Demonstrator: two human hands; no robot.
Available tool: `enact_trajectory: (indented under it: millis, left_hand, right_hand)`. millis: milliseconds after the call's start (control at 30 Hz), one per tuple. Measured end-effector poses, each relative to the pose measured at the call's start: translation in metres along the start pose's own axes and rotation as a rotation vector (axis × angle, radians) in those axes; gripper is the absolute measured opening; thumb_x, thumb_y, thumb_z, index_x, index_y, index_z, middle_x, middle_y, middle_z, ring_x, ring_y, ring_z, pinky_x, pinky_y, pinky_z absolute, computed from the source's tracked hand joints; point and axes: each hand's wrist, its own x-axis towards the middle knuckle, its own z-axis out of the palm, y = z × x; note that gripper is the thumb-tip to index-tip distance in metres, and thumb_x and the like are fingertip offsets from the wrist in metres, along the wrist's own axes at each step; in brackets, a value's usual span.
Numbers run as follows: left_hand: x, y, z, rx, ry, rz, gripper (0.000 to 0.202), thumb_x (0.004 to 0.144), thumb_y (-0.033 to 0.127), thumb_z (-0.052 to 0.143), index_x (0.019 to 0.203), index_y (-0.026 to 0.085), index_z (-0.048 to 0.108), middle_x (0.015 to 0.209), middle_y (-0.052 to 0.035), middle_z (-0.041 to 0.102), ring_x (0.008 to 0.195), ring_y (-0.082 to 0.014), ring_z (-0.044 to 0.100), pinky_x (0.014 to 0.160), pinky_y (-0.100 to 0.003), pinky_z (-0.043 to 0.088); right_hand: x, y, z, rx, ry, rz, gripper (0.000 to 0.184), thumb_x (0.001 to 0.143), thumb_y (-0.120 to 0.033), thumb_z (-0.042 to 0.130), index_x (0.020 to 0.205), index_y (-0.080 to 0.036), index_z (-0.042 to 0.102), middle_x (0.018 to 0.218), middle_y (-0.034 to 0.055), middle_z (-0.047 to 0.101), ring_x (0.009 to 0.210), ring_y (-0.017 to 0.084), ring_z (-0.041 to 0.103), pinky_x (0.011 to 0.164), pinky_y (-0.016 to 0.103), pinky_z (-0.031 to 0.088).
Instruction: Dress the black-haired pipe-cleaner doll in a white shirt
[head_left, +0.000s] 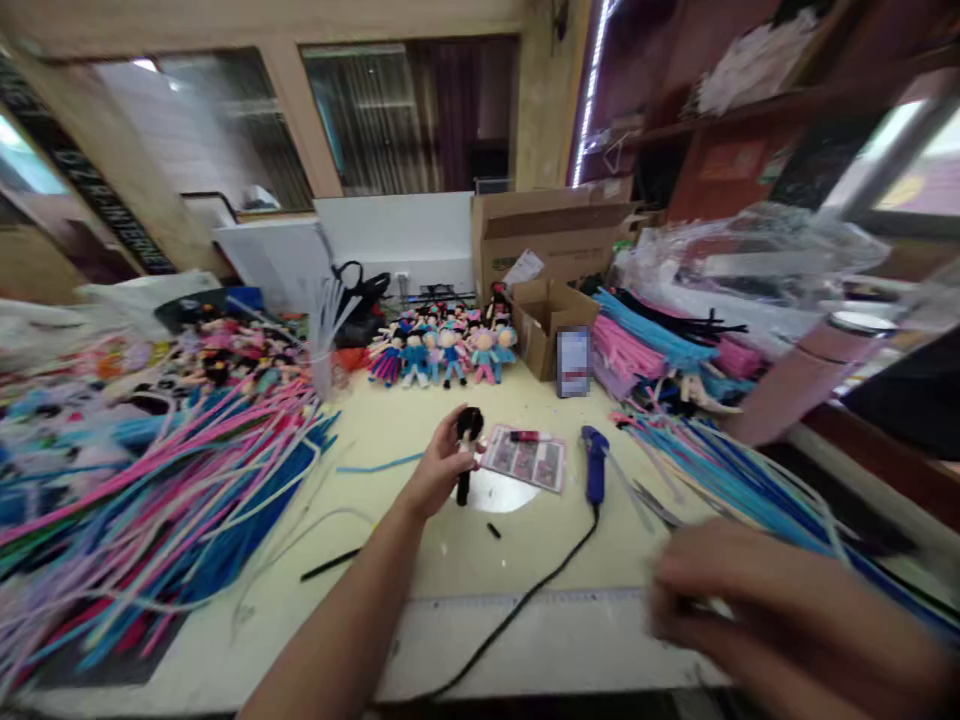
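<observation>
Our left hand pinches the black fuzzy piece between thumb and fingers. Probably light, soft, crushable; we'd hold lightly below the rounded top. Right hand blurred, can't tell if it's loaded.

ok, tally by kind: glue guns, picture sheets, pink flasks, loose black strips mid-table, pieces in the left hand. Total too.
Glue gun: 1
Picture sheet: 1
Pink flask: 1
Loose black strips: 2 (short one; longer one beside left forearm)
Black-topped piece in left hand: 1
Total: 6
</observation>
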Motion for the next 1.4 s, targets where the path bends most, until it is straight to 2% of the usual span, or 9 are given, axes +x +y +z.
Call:
enact_trajectory:
  millis: [67, 133, 200, 267, 367, 533, 700, 1000, 1400]
  left_hand:
    - [-0.001, 0.001, 0.003, 0.0, -0.013, 0.003, 0.075, 0.058, 0.02, 0.076, 0.126, 0.031, 0.047, 0.128, -0.0064, 0.046, 0.086, -0.0159, 0.056, 0.066, -0.025, 0.046]
    - [-0.002, 0.002, 0.003, -0.003, -0.014, 0.012, 0.075, 0.059, 0.021, 0.076, 0.127, 0.03, 0.046, 0.129, -0.0069, 0.046, 0.087, -0.0164, 0.057, 0.067, -0.025, 0.046]
    - [-0.001, 0.002, 0.001, -0.008, -0.003, 0.027, 0.075, 0.06, 0.022, 0.076, 0.128, 0.03, 0.045, 0.127, -0.0069, 0.048, 0.089, -0.0171, 0.057, 0.067, -0.025, 0.047]
    - [0.001, 0.002, -0.004, -0.023, 0.018, 0.048, 0.073, 0.063, 0.023, 0.074, 0.129, 0.03, 0.044, 0.126, -0.007, 0.048, 0.088, -0.0168, 0.058, 0.066, -0.025, 0.047]
    - [0.004, 0.002, -0.01, -0.051, 0.051, 0.067, 0.069, 0.065, 0.026, 0.071, 0.129, 0.029, 0.044, 0.129, -0.0081, 0.046, 0.086, -0.017, 0.061, 0.065, -0.025, 0.048]
    - [0.004, 0.002, -0.009, -0.1, 0.052, 0.023, 0.072, 0.064, 0.028, 0.073, 0.129, 0.029, 0.041, 0.136, -0.0096, 0.042, 0.094, -0.023, 0.063, 0.074, -0.031, 0.05]
    - [0.002, 0.0, -0.003, -0.088, -0.004, 0.003, 0.072, 0.065, 0.027, 0.074, 0.129, 0.03, 0.043, 0.137, -0.0098, 0.043, 0.098, -0.0249, 0.062, 0.082, -0.035, 0.047]
    - [0.0, 0.0, -0.002, -0.054, -0.02, 0.005, 0.072, 0.065, 0.031, 0.075, 0.129, 0.031, 0.044, 0.139, -0.0093, 0.042, 0.096, -0.0248, 0.062, 0.081, -0.036, 0.047]
    - [0.001, 0.003, 0.001, -0.073, -0.036, 0.0, 0.071, 0.066, 0.028, 0.073, 0.131, 0.029, 0.043, 0.14, -0.0116, 0.04, 0.096, -0.0264, 0.063, 0.078, -0.035, 0.049]
  right_hand:
    - [0.03, 0.023, 0.045, 0.086, -0.019, 0.11, 0.03, 0.082, -0.015, 0.059, 0.107, -0.031, 0.064, 0.095, 0.0012, 0.065, 0.083, 0.016, 0.062, 0.071, 0.025, 0.051]
    - [0.058, 0.046, 0.081, 0.244, -0.009, 0.197, 0.032, 0.081, -0.018, 0.058, 0.112, -0.028, 0.061, 0.091, 0.0017, 0.063, 0.076, 0.015, 0.06, 0.063, 0.025, 0.051]
    - [0.082, 0.069, 0.104, 0.406, 0.061, 0.251, 0.038, 0.08, -0.02, 0.057, 0.117, -0.025, 0.055, 0.083, 0.0005, 0.06, 0.069, 0.013, 0.057, 0.056, 0.024, 0.049]
    - [0.1, 0.089, 0.116, 0.509, 0.14, 0.248, 0.035, 0.078, -0.022, 0.058, 0.113, -0.024, 0.054, 0.076, -0.002, 0.056, 0.064, 0.011, 0.054, 0.053, 0.022, 0.047]
    - [0.115, 0.112, 0.125, 0.559, 0.206, 0.258, 0.032, 0.075, -0.024, 0.061, 0.106, -0.022, 0.057, 0.072, -0.004, 0.052, 0.06, 0.009, 0.051, 0.051, 0.02, 0.045]
    - [0.112, 0.129, 0.143, 0.621, 0.2, 0.342, 0.037, 0.07, -0.026, 0.066, 0.106, -0.021, 0.058, 0.074, -0.0032, 0.054, 0.063, 0.011, 0.056, 0.055, 0.023, 0.049]
    - [0.105, 0.133, 0.153, 0.552, 0.172, 0.362, 0.039, 0.071, -0.027, 0.067, 0.108, -0.019, 0.06, 0.074, -0.0021, 0.054, 0.062, 0.012, 0.056, 0.058, 0.028, 0.052]
    - [0.099, 0.139, 0.152, 0.171, 0.214, 0.197, 0.031, 0.077, -0.022, 0.062, 0.108, -0.02, 0.064, 0.083, 0.0024, 0.056, 0.07, 0.015, 0.055, 0.064, 0.029, 0.049]
    - [0.097, 0.142, 0.155, 0.12, 0.231, 0.225, 0.028, 0.079, -0.026, 0.062, 0.106, -0.02, 0.063, 0.079, 0.0023, 0.061, 0.065, 0.014, 0.059, 0.065, 0.029, 0.051]
